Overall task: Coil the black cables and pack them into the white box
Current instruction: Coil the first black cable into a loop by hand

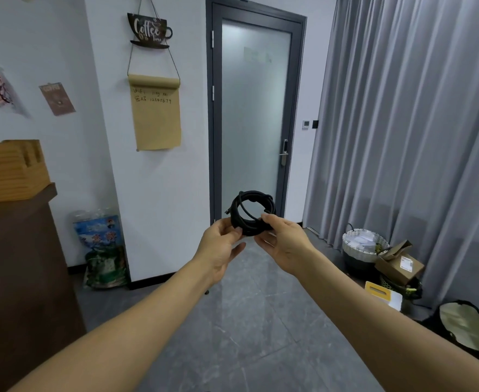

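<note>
**Item: coiled black cable, held in air**

My left hand's fingers (234,236) curl round the lower left of the coiled black rubber cable (252,213); my right hand's fingers (266,219) pinch its lower right. I log the left hand (221,247) and right hand (285,244) holding the upright coil before the frosted glass door with dark grey frame (254,108), above the grey tiled floor (247,321).
</note>
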Action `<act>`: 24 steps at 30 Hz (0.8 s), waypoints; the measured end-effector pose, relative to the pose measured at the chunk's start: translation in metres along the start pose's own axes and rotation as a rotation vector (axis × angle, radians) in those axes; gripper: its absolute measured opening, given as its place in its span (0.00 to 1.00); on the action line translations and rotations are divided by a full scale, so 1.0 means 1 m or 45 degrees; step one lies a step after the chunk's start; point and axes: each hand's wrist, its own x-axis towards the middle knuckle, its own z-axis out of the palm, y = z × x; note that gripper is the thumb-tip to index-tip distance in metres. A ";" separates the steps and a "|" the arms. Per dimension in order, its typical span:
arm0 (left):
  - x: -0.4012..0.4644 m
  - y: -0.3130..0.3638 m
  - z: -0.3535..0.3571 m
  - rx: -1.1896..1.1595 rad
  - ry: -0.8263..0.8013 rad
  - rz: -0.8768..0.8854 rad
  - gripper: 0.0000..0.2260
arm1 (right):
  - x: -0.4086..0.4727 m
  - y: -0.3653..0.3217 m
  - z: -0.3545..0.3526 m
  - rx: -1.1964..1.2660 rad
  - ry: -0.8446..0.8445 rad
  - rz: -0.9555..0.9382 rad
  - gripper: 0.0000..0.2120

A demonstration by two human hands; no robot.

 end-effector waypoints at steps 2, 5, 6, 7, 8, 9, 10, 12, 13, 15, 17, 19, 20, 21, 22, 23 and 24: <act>0.002 0.002 0.004 0.034 0.040 0.059 0.09 | 0.002 0.000 -0.002 0.018 -0.030 -0.011 0.06; 0.005 0.002 0.006 0.041 0.026 0.083 0.09 | 0.002 -0.002 -0.006 0.055 -0.051 -0.013 0.07; 0.005 0.002 0.007 0.027 0.006 0.075 0.10 | 0.002 -0.002 -0.008 0.066 -0.054 -0.011 0.07; 0.006 0.001 0.008 0.005 -0.009 0.067 0.09 | 0.002 -0.003 -0.010 0.073 -0.059 -0.008 0.07; 0.006 0.000 0.010 -0.026 -0.022 0.063 0.09 | 0.002 -0.003 -0.011 0.074 -0.066 -0.004 0.08; 0.006 -0.001 0.011 -0.062 -0.034 0.062 0.08 | 0.002 -0.003 -0.011 0.071 -0.073 -0.001 0.08; 0.006 -0.001 0.012 -0.106 -0.049 0.064 0.08 | 0.001 -0.003 -0.011 0.071 -0.077 0.000 0.08; 0.006 -0.001 0.015 -0.206 -0.084 0.073 0.08 | -0.001 -0.003 -0.009 0.083 -0.070 0.001 0.09; 0.007 0.000 0.015 -0.252 -0.094 0.076 0.08 | -0.001 -0.004 -0.009 0.092 -0.066 0.002 0.09; 0.010 0.000 0.015 -0.336 -0.089 0.064 0.08 | -0.002 -0.004 -0.008 0.105 -0.075 0.012 0.10; 0.013 -0.001 0.016 -0.387 -0.072 0.028 0.08 | -0.003 -0.004 -0.007 0.095 -0.092 0.018 0.11; 0.013 0.000 0.018 -0.375 -0.085 0.006 0.08 | -0.004 -0.004 -0.009 0.083 -0.120 0.013 0.12; 0.013 0.000 0.018 -0.333 -0.099 -0.008 0.09 | -0.004 -0.004 -0.011 0.085 -0.139 0.008 0.12; 0.012 0.000 0.019 -0.281 -0.111 -0.033 0.09 | -0.004 -0.004 -0.013 0.085 -0.156 0.001 0.13; 0.011 0.000 0.020 -0.222 -0.110 -0.071 0.09 | -0.004 -0.005 -0.016 0.076 -0.170 -0.007 0.14; 0.010 -0.001 0.021 -0.172 -0.087 -0.121 0.08 | -0.003 -0.006 -0.018 0.053 -0.183 -0.016 0.14; 0.009 -0.002 0.021 -0.123 -0.036 -0.166 0.08 | -0.004 -0.007 -0.019 0.029 -0.197 -0.023 0.15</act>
